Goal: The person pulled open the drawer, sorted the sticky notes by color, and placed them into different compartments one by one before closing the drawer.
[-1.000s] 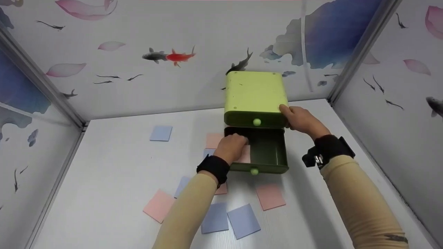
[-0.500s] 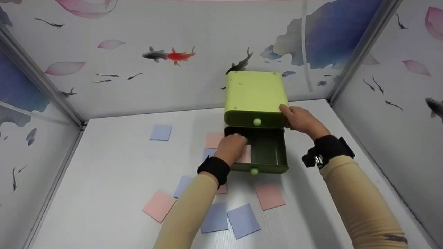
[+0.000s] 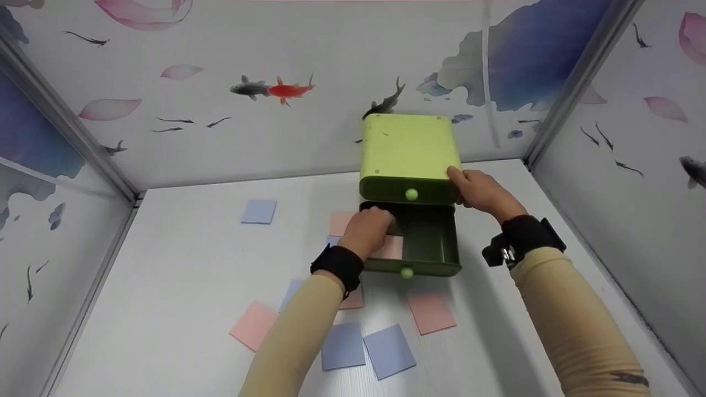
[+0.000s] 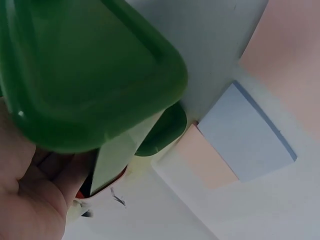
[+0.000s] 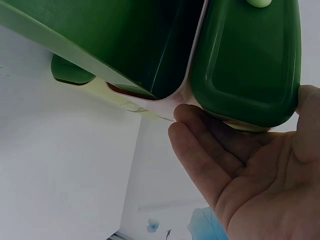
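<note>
Pink paper (image 3: 392, 246) lies in the open lower drawer (image 3: 427, 242) under my left hand (image 3: 368, 231), whose fingers curl down onto it at the drawer's back corner. My right hand (image 3: 481, 190), fingers straight, steadies the green cabinet (image 3: 407, 149) at its right front edge, just above that drawer.

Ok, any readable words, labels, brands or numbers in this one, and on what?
None can be read: the green drawer box, its open lower drawer and the pink and blue paper squares are blank, and the walls carry only painted fish and petals.
</note>
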### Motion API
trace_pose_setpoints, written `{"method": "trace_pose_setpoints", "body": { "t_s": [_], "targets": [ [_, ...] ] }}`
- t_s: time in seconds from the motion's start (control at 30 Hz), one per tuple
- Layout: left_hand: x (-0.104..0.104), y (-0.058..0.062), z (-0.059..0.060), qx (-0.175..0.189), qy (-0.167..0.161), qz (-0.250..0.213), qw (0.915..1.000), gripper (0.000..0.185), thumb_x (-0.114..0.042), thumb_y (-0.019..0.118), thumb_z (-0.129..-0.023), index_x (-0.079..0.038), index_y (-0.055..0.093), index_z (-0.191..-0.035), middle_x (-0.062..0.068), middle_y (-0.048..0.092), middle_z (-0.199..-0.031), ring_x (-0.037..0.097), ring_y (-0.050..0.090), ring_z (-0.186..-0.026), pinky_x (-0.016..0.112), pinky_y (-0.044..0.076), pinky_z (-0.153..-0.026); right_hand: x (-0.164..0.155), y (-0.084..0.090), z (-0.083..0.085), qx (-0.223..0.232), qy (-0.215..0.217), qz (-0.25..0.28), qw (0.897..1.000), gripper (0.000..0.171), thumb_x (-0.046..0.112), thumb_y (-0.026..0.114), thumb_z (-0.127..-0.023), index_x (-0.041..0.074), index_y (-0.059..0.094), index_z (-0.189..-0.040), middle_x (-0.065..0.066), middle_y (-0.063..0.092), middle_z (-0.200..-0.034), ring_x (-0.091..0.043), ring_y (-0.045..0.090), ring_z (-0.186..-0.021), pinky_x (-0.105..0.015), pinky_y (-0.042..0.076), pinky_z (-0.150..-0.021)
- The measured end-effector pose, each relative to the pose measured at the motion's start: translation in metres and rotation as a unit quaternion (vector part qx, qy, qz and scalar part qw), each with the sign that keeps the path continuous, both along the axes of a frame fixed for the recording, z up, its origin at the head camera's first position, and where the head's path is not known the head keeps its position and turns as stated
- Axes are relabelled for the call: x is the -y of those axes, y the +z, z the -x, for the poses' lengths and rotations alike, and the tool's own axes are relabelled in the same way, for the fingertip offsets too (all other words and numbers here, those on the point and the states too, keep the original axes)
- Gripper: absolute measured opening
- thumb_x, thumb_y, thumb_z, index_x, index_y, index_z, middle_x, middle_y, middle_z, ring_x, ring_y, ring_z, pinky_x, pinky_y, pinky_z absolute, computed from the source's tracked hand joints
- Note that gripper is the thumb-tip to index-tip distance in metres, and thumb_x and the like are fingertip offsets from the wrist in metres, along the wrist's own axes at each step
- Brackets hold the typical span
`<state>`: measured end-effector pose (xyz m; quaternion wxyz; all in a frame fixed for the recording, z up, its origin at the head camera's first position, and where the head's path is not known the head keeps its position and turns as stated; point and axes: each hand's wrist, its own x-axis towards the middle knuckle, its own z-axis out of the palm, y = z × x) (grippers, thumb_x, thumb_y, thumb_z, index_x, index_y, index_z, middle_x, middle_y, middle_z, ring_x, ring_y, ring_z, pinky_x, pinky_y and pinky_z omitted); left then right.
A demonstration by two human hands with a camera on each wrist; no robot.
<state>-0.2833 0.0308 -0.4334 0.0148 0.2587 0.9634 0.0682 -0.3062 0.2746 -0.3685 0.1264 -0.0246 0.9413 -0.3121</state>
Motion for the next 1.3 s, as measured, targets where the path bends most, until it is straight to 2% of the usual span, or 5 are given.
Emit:
{"method": "trace_pose_setpoints", "body": {
  "t_s": [0.2, 0.4, 0.63, 0.87, 1.3],
  "targets": [
    [0.014, 0.010, -0.004, -0.009, -0.030, -0.043, 0.9986, 0.018, -0.010, 0.058, -0.097, -0.014, 0.075, -0.097, 0.002, 0.073, -0.094, 0.017, 0.067, -0.088, 0.032, 0.055, -0.077, 0.000, 0.000, 0.001, 0.005, -0.004, 0.003, 1.000, 0.066, 0.059, 0.018, -0.101, 0.002, 0.052, -0.099, -0.008, 0.057, -0.086, -0.017, 0.054, -0.074, -0.029, 0.044, -0.073],
    [0.036, 0.022, -0.001, 0.048, -0.058, -0.097, 0.9924, 0.020, -0.012, 0.062, -0.095, -0.014, 0.074, -0.112, 0.001, 0.072, -0.109, 0.017, 0.066, -0.102, 0.033, 0.053, -0.091, 0.000, -0.001, 0.001, 0.006, -0.003, 0.003, 1.000, 0.066, 0.058, 0.018, -0.101, 0.000, 0.052, -0.102, -0.010, 0.057, -0.087, -0.017, 0.055, -0.076, -0.029, 0.045, -0.073],
    [0.074, 0.029, 0.005, 0.062, -0.101, -0.151, 0.9814, 0.020, -0.006, 0.064, -0.091, -0.009, 0.075, -0.107, 0.005, 0.074, -0.104, 0.018, 0.068, -0.098, 0.032, 0.055, -0.088, 0.000, -0.001, 0.000, 0.003, 0.005, 0.001, 1.000, 0.067, 0.057, 0.018, -0.102, -0.001, 0.052, -0.102, -0.012, 0.059, -0.089, -0.019, 0.058, -0.079, -0.031, 0.047, -0.077],
    [0.107, 0.022, 0.007, 0.071, -0.034, -0.169, 0.9825, 0.019, -0.009, 0.064, -0.091, -0.011, 0.075, -0.107, 0.004, 0.073, -0.101, 0.018, 0.067, -0.093, 0.034, 0.055, -0.086, 0.000, 0.001, 0.001, 0.000, 0.002, 0.000, 1.000, 0.069, 0.058, 0.018, -0.101, -0.001, 0.053, -0.102, -0.014, 0.060, -0.090, -0.018, 0.056, -0.076, -0.029, 0.045, -0.075],
    [0.122, -0.027, 0.008, 0.088, 0.060, -0.119, 0.9871, 0.023, -0.008, 0.057, -0.096, -0.008, 0.073, -0.113, 0.008, 0.072, -0.112, 0.024, 0.066, -0.107, 0.039, 0.052, -0.095, 0.001, -0.002, 0.000, -0.009, 0.002, 0.002, 1.000, 0.067, 0.057, 0.019, -0.101, 0.000, 0.053, -0.101, -0.013, 0.060, -0.092, -0.020, 0.057, -0.079, -0.029, 0.045, -0.074]
  ]
}}
